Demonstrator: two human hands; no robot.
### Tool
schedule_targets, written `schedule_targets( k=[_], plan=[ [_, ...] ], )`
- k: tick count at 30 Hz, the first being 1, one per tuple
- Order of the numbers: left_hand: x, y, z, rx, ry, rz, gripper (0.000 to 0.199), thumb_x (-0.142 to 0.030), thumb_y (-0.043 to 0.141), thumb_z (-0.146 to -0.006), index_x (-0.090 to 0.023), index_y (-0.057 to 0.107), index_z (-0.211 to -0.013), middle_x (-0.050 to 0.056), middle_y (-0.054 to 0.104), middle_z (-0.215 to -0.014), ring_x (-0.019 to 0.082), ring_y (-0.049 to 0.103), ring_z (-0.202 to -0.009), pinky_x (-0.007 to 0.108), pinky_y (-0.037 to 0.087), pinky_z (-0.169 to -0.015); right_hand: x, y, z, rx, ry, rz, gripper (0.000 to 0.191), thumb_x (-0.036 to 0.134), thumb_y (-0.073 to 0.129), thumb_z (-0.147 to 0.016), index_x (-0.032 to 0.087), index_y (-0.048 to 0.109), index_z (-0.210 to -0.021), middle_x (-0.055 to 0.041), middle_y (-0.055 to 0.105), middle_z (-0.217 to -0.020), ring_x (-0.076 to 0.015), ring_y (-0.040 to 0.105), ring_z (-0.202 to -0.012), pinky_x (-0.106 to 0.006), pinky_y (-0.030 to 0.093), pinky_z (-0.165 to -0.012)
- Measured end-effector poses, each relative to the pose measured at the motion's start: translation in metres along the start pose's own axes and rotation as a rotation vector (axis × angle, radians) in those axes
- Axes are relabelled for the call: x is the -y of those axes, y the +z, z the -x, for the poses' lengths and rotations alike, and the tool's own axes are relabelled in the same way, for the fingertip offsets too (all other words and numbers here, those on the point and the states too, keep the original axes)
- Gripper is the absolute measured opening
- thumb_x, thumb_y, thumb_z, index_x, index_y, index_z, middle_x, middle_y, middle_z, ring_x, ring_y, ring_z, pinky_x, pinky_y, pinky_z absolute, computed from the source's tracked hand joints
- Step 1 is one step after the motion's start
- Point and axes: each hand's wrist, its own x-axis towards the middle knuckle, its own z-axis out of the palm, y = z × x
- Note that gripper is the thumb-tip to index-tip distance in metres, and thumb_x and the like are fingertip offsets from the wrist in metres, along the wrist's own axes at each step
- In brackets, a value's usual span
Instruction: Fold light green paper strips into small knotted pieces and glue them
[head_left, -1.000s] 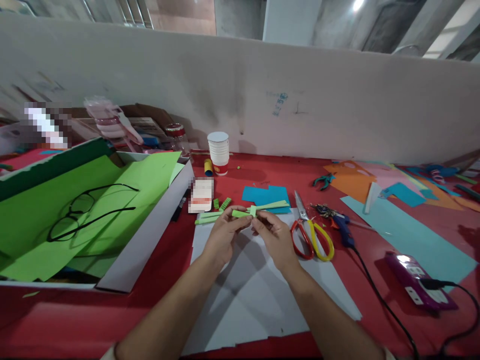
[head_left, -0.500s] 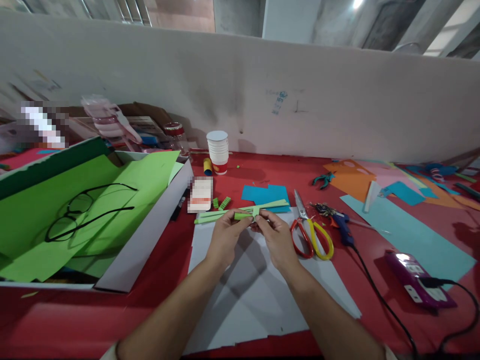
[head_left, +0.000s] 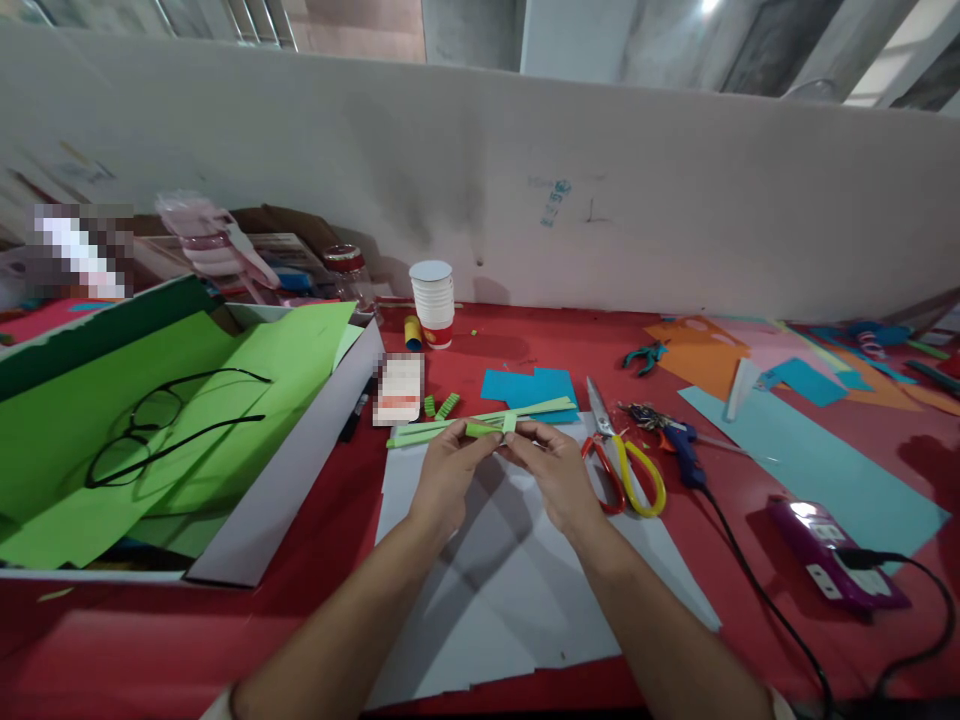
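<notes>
Both hands meet above the white paper sheets [head_left: 502, 580]. My left hand [head_left: 454, 465] pinches a small folded green paper piece [head_left: 480, 430] from the left. From the right, my right hand [head_left: 551, 465] grips the same piece at a paler upright part. Just beyond the fingers lie long light green paper strips [head_left: 551, 408], partly over blue paper [head_left: 499, 385]. Two short folded green pieces [head_left: 448, 406] rest to the left of the strips. Scissors [head_left: 622, 465] with red and yellow handles lie right beside my right hand.
At left stands a box [head_left: 300, 480] of green paper with glasses [head_left: 142, 430] on top. Paper cups [head_left: 433, 300] stand at the back. A blue glue gun [head_left: 684, 455], pliers [head_left: 645, 358], coloured paper [head_left: 810, 470] and a purple corded device [head_left: 832, 560] lie right.
The fingers of my right hand have shifted slightly around the green piece, and its pale part looks more upright. The whole view has moved a little.
</notes>
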Motion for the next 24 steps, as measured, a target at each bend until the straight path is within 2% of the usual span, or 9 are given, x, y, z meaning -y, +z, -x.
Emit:
schedule_targets(
  k=[5, 10, 14, 18, 24],
  plan=[
    [-0.0012, 0.0002, 0.0020, 0.021, -0.023, 0.014, 0.009, -0.019, 0.071, -0.064, -0.017, 0.063, -0.067, -0.002, 0.062, -0.066, 0.010, 0.053, -0.065, 0.024, 0.039, -0.068, 0.0025, -0.0030, -0.0032, -0.017, 0.048, -0.079, 0.011, 0.024, 0.073, -0.061, 0.018, 0.066, -0.067, 0.0031, 0.063, -0.067, -0.0101, 0.057, -0.063, -0.026, 0.049, -0.071],
    [-0.0032, -0.0019, 0.0007, 0.146, -0.030, 0.161, 0.011, -0.013, 0.066, -0.063, -0.020, 0.066, -0.073, -0.002, 0.063, -0.066, 0.011, 0.056, -0.065, 0.026, 0.041, -0.069, 0.0084, -0.0078, -0.0071, -0.029, 0.092, -0.242, 0.013, 0.022, 0.075, -0.057, 0.019, 0.065, -0.064, 0.0047, 0.062, -0.063, -0.0074, 0.055, -0.056, -0.022, 0.047, -0.063],
    [-0.0034, -0.0018, -0.0009, 0.111, -0.095, 0.149, 0.008, -0.017, 0.070, -0.064, -0.018, 0.067, -0.072, -0.001, 0.064, -0.070, 0.010, 0.056, -0.064, 0.025, 0.043, -0.067, 0.0085, -0.0077, -0.0067, -0.010, 0.106, -0.226, 0.012, 0.023, 0.075, -0.058, 0.019, 0.066, -0.065, 0.0044, 0.061, -0.062, -0.0070, 0.053, -0.054, -0.022, 0.046, -0.060],
    [-0.0019, -0.0005, -0.0010, 0.066, -0.200, 0.186, 0.017, -0.019, 0.077, -0.059, -0.018, 0.067, -0.072, 0.000, 0.065, -0.074, 0.010, 0.058, -0.067, 0.024, 0.044, -0.066, 0.0058, -0.0048, -0.0042, -0.016, 0.060, -0.197, 0.011, 0.022, 0.074, -0.059, 0.018, 0.066, -0.065, 0.0043, 0.061, -0.063, -0.0065, 0.052, -0.055, -0.022, 0.045, -0.061],
    [0.0014, -0.0022, -0.0038, 0.057, -0.226, 0.171, 0.018, -0.017, 0.076, -0.058, -0.016, 0.066, -0.073, 0.000, 0.065, -0.073, 0.010, 0.058, -0.064, 0.023, 0.045, -0.063, 0.0025, -0.0021, -0.0023, -0.024, 0.055, -0.161, 0.011, 0.023, 0.074, -0.058, 0.018, 0.067, -0.065, 0.0049, 0.060, -0.063, -0.0068, 0.053, -0.056, -0.023, 0.045, -0.064]
  ],
)
